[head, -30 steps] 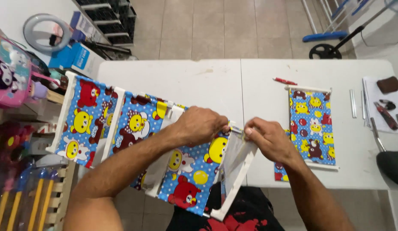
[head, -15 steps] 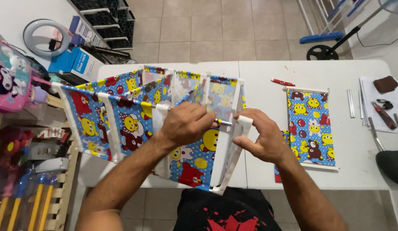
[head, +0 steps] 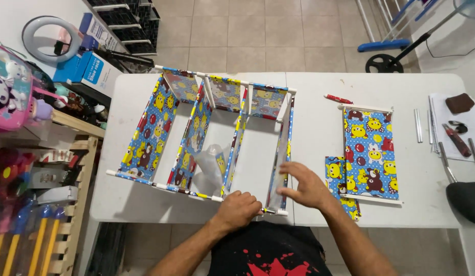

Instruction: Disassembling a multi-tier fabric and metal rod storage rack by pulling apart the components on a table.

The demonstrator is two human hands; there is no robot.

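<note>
A fabric shelf rack (head: 196,128) of white tubes and blue cartoon-print cloth panels stands on the white table (head: 319,122), opened into three bays. My left hand (head: 240,208) is closed around the near bottom tube of the rack by the table's front edge. My right hand (head: 305,185) has its fingers spread and rests against the rack's right-hand panel. A clear plastic bag (head: 209,168) lies inside the middle bay.
A loose printed panel on white rods (head: 371,153) and a folded cloth piece (head: 335,174) lie to the right. A red pen (head: 338,99), metal rods (head: 418,125) and tools on paper (head: 454,135) sit farther right. A wooden shelf with toys (head: 38,168) stands left.
The rack went from lying flat to being lifted and then stood open on the table. My hands moved from its middle joint down to its near right corner.
</note>
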